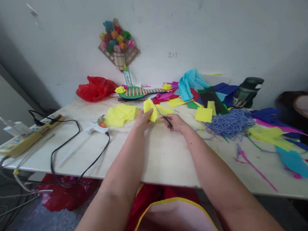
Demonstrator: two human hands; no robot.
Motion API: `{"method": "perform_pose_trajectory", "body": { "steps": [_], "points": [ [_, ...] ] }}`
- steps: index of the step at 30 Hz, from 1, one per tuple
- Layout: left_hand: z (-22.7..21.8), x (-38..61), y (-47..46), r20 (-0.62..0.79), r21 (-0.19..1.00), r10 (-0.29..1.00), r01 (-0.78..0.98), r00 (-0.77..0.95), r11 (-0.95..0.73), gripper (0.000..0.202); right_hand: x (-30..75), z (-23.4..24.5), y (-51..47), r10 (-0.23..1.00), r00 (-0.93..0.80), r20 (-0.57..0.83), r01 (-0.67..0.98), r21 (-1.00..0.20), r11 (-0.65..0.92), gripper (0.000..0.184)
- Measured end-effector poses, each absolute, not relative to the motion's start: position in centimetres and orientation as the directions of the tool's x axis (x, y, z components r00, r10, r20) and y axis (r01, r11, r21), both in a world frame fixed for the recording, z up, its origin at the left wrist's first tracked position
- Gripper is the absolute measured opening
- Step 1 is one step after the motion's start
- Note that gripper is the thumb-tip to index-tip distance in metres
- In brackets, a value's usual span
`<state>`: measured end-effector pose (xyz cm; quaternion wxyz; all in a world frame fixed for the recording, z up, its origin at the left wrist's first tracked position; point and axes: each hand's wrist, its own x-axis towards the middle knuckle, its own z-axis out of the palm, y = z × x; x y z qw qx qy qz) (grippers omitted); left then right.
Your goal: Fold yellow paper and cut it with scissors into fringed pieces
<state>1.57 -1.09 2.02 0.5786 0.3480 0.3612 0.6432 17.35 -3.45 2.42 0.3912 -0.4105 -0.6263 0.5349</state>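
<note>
Against the pale wall (157, 21), a long white bench (171, 164) is running across the room. At its left end a beige power strip (26, 142) is lying flat, while on the right a tangle of purple string (229, 124) is spreading beside coloured papers (192, 84). Towards the back, a crumpled red plastic bag (98, 89) is resting near a green piece with a pink lattice (131, 92). Loose yellow sheets (120, 115) are lying just left of the person's left hand (142, 119), whose grip is pinching a folded yellow paper (150, 110) above the middle of the bench. Close by, the right hand (177, 123) is curling its grip around the dark handles of small scissors (167, 121); the blades are pointing at that paper, though I'm not managing to tell whether they're touching it.
</note>
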Motion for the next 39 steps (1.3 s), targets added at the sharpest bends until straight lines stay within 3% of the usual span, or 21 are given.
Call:
{"method": "perform_pose_trajectory", "body": {
  "steps": [8, 13, 27, 39],
  "points": [
    [2.3, 2.6, -1.5, 0.048, 0.911, 0.967, -0.385, -0.248, -0.144, 0.018, 17.2, 2.7, -3.8, 0.93, -0.366, 0.04, 0.077, -0.994, 0.073, 0.013],
    [2.8, 3.2, -1.9, 0.009, 0.94, 0.948, -0.321, -0.318, -0.117, 0.02, 17.3, 3.4, -4.4, 0.928, -0.371, 0.049, 0.102, -0.99, 0.093, 0.021],
    [3.3, 3.2, -2.3, 0.069, 0.935, 0.965, -0.32, -0.253, -0.151, 0.022, 18.4, 3.4, -4.3, 0.895, -0.428, 0.127, 0.135, -0.97, 0.202, 0.026],
    [4.0, 3.5, -2.9, 0.14, 0.911, 0.963, -0.353, -0.228, -0.216, 0.025, 18.0, 4.1, -4.7, 0.882, -0.396, 0.256, 0.053, -0.952, 0.3, 0.028]
  ]
}}
